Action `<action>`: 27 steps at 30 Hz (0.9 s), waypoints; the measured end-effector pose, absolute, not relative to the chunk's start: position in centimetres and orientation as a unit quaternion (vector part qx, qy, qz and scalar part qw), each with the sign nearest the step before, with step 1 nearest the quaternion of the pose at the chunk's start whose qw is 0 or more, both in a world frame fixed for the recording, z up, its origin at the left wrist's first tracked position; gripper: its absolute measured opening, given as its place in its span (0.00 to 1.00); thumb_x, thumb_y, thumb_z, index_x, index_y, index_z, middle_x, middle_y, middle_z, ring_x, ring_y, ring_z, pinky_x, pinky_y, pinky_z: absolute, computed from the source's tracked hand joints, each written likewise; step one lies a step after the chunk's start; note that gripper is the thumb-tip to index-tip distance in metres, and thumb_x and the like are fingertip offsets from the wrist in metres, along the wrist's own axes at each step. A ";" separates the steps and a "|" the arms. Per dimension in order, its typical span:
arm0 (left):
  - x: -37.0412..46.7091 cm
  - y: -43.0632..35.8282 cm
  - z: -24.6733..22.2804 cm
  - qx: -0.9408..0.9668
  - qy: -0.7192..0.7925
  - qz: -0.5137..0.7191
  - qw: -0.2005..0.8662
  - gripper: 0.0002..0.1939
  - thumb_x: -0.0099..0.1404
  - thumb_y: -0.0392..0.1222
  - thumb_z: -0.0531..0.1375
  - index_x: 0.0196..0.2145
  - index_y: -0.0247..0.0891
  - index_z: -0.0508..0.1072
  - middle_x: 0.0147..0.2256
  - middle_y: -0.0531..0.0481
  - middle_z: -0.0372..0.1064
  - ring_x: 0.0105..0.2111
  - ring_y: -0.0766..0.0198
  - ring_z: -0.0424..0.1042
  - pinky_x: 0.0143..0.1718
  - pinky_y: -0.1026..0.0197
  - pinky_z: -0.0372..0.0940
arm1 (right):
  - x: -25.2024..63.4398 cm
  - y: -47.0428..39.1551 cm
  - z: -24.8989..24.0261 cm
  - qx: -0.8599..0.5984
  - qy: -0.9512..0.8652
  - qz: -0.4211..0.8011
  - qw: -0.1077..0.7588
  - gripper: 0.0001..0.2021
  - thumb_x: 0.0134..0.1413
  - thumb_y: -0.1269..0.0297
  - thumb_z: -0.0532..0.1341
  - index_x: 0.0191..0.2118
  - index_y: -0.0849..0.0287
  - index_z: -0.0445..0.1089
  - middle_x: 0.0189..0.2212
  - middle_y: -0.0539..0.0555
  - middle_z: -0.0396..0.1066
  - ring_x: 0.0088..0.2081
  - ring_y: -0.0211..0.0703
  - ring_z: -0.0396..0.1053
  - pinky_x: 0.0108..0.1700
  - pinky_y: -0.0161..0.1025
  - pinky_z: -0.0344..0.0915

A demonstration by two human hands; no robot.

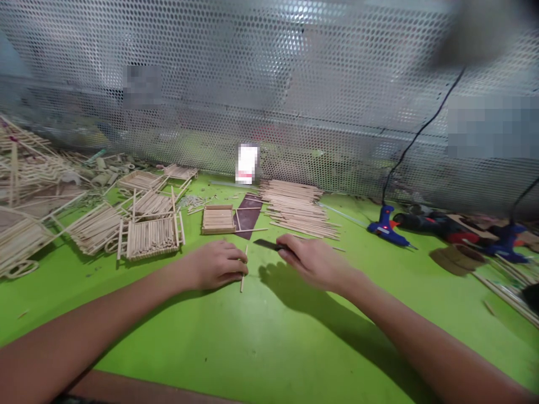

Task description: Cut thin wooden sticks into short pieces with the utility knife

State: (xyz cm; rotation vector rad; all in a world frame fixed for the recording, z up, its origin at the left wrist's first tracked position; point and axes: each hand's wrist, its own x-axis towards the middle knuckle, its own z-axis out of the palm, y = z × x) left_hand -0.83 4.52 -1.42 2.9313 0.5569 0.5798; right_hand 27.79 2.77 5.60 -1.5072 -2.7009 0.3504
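Note:
My left hand (219, 265) rests on the green tabletop, its fingers closed on a thin wooden stick (242, 283) that lies nearly upright in the view. A dark-bladed knife (266, 244) is gripped in my right hand (311, 258), the blade pointing left toward the stick but apart from it. Just beyond my hands sits a small stick-built tray (218, 219). Beside it, a frame of a few sticks (248, 230) lies partly over a dark brown sheet (252, 207). A wide row of loose sticks (295, 205) spreads out behind my right hand.
Several stick-built pieces (151, 238) crowd the left, with bamboo offcuts (103, 174) behind. At right stand a blue glue gun (388, 227) with a cord, a second glue gun (507, 241), a power drill (433, 224) and a brown ring-shaped piece (457, 259). Perforated metal (219, 112) closes the back.

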 end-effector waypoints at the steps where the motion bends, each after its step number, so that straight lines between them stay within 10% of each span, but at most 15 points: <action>1: -0.9 4.6 -1.4 0.963 0.185 0.191 0.052 0.08 0.73 0.41 0.63 0.48 0.39 0.80 0.47 0.45 0.80 0.46 0.57 0.78 0.48 0.53 0.73 | 27.4 2.3 5.5 -0.465 -0.879 0.110 0.006 0.15 0.76 0.59 0.48 0.51 0.58 0.69 0.30 0.54 0.75 0.26 0.43 0.68 0.28 0.38 0.56; 9: -1.0 4.7 -1.2 0.963 0.179 0.195 0.058 0.07 0.73 0.41 0.64 0.46 0.39 0.79 0.46 0.46 0.79 0.44 0.58 0.77 0.48 0.54 0.70 | 24.9 0.0 2.8 -0.288 -0.957 0.032 -0.021 0.11 0.63 0.79 0.55 0.45 0.58 0.70 0.33 0.52 0.73 0.32 0.41 0.66 0.32 0.37 0.59; 27: -1.2 4.6 -1.0 0.964 0.184 0.187 0.047 0.07 0.74 0.41 0.61 0.46 0.40 0.79 0.46 0.46 0.78 0.44 0.57 0.76 0.47 0.54 0.69 | 24.4 -0.4 2.3 -0.278 -0.960 0.019 -0.038 0.07 0.66 0.73 0.56 0.45 0.59 0.69 0.34 0.52 0.72 0.32 0.42 0.64 0.31 0.39 0.56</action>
